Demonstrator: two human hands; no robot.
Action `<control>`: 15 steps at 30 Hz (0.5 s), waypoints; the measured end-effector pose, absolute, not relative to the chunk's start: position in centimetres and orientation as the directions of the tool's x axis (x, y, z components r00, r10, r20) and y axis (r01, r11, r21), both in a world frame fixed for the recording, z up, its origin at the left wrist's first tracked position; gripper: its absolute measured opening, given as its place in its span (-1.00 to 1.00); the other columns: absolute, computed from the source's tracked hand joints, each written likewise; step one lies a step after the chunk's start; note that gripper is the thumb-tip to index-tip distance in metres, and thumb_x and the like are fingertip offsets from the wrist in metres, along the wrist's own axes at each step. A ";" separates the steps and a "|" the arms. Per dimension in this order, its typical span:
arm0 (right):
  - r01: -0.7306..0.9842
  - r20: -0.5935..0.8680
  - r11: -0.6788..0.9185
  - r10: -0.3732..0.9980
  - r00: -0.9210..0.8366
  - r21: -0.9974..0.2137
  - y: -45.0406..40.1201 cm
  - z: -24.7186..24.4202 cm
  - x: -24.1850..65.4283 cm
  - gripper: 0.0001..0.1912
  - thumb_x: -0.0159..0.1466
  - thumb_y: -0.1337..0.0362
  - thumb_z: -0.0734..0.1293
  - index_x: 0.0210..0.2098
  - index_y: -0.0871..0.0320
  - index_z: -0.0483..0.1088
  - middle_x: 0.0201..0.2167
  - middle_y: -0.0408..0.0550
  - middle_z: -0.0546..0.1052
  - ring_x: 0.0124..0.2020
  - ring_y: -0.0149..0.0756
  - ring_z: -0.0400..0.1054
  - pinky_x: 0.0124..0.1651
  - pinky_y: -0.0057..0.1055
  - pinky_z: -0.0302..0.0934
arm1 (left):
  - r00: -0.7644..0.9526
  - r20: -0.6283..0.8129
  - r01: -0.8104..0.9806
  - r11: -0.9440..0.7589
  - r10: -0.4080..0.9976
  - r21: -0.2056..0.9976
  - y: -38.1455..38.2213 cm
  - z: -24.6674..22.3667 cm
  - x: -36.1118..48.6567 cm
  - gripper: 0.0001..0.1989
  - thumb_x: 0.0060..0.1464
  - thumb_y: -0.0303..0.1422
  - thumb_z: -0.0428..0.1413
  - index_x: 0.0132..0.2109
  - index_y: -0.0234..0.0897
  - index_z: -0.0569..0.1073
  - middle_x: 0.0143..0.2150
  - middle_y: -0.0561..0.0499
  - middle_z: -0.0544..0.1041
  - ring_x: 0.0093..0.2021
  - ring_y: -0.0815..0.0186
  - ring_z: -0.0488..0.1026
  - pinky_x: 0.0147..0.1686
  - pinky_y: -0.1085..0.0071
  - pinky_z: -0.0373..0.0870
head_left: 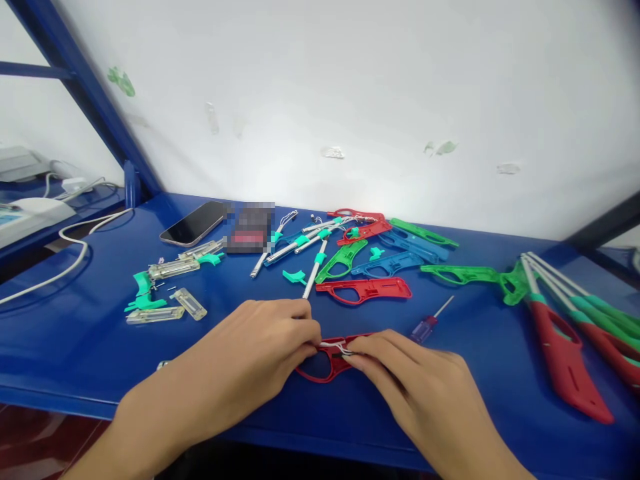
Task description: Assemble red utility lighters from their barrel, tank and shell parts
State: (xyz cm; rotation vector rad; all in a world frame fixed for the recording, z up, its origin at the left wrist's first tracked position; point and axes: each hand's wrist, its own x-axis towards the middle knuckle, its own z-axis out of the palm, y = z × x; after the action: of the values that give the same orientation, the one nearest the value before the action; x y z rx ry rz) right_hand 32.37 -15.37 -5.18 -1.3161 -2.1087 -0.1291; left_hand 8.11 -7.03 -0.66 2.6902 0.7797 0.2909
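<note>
A red lighter casing half with a trigger loop lies low on the blue table between my hands. My left hand is closed at its left end, with fingertips pressed together; whether a metal tube is also inside them is hidden. Thin white wires run across the casing from the left fingertips to the right ones. My right hand pinches the wires, beside a small dark part, over the casing's right portion. Just beyond my right hand rests a small screwdriver with a purple handle.
Behind my hands lie metal tubes, a red casing half, and green and blue ones. Clear fuel tanks and teal triggers lie left, near a phone. Long lighters are at right. A wall stands behind.
</note>
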 end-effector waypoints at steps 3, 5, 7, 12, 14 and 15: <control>0.840 0.573 0.490 0.767 -0.289 -0.232 -15.4 -5.2 32.3 -0.63 0.66 0.13 0.16 -0.10 0.02 0.57 -0.22 -0.27 0.75 -0.38 -0.39 0.70 -0.36 -0.45 0.38 | 0.827 0.100 0.487 -0.793 0.554 0.365 -7.1 -0.6 8.2 -0.73 0.46 -0.53 0.08 -0.04 -0.11 0.65 -0.14 0.04 0.63 -0.21 0.30 0.61 -0.17 0.44 0.47; 0.843 0.576 0.489 0.764 -0.291 -0.223 -15.3 -5.2 32.4 -0.62 0.67 0.14 0.14 -0.10 0.01 0.57 -0.21 -0.28 0.75 -0.38 -0.40 0.70 -0.37 -0.44 0.37 | 0.821 0.098 0.496 -0.787 0.563 0.366 -7.1 -0.7 8.3 -0.76 0.47 -0.50 0.09 -0.08 -0.14 0.64 -0.15 0.03 0.63 -0.21 0.29 0.61 -0.16 0.44 0.48; 0.844 0.581 0.491 0.759 -0.294 -0.215 -15.3 -5.2 32.4 -0.61 0.67 0.13 0.13 -0.09 0.00 0.57 -0.19 -0.29 0.75 -0.38 -0.40 0.70 -0.39 -0.43 0.36 | 0.816 0.098 0.503 -0.784 0.569 0.364 -7.0 -0.8 8.3 -0.78 0.47 -0.48 0.09 -0.10 -0.15 0.62 -0.15 0.02 0.63 -0.20 0.28 0.62 -0.15 0.43 0.49; 0.850 0.562 0.476 0.776 -0.285 -0.226 -15.3 -5.5 32.5 -0.63 0.67 0.12 0.14 -0.05 -0.02 0.56 -0.16 -0.29 0.75 -0.36 -0.39 0.70 -0.34 -0.44 0.38 | 0.815 0.099 0.504 -0.782 0.571 0.366 -6.9 -1.1 8.3 -0.81 0.46 -0.45 0.10 -0.12 -0.15 0.59 -0.16 0.02 0.63 -0.16 0.26 0.62 -0.10 0.42 0.50; 0.850 0.545 0.472 0.788 -0.286 -0.236 -15.3 -5.5 32.4 -0.64 0.67 0.12 0.14 -0.03 -0.03 0.56 -0.17 -0.29 0.74 -0.33 -0.38 0.70 -0.32 -0.44 0.40 | 0.812 0.098 0.508 -0.779 0.575 0.367 -7.0 -1.0 8.3 -0.80 0.46 -0.46 0.10 -0.16 -0.15 0.57 -0.17 0.03 0.62 -0.16 0.25 0.62 -0.05 0.41 0.49; 0.851 0.538 0.469 0.793 -0.286 -0.239 -15.3 -5.5 32.4 -0.64 0.67 0.12 0.13 -0.02 -0.04 0.55 -0.17 -0.29 0.73 -0.33 -0.38 0.71 -0.32 -0.44 0.40 | 0.812 0.094 0.510 -0.778 0.577 0.366 -7.0 -1.0 8.3 -0.79 0.46 -0.46 0.10 -0.18 -0.15 0.56 -0.18 0.03 0.62 -0.16 0.25 0.61 -0.04 0.40 0.49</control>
State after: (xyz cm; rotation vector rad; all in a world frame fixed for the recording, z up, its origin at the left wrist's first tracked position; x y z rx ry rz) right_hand 32.40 -15.34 -5.46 -1.3587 -2.1190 -0.1241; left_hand 8.27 -7.03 -0.99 2.6721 0.8261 0.2880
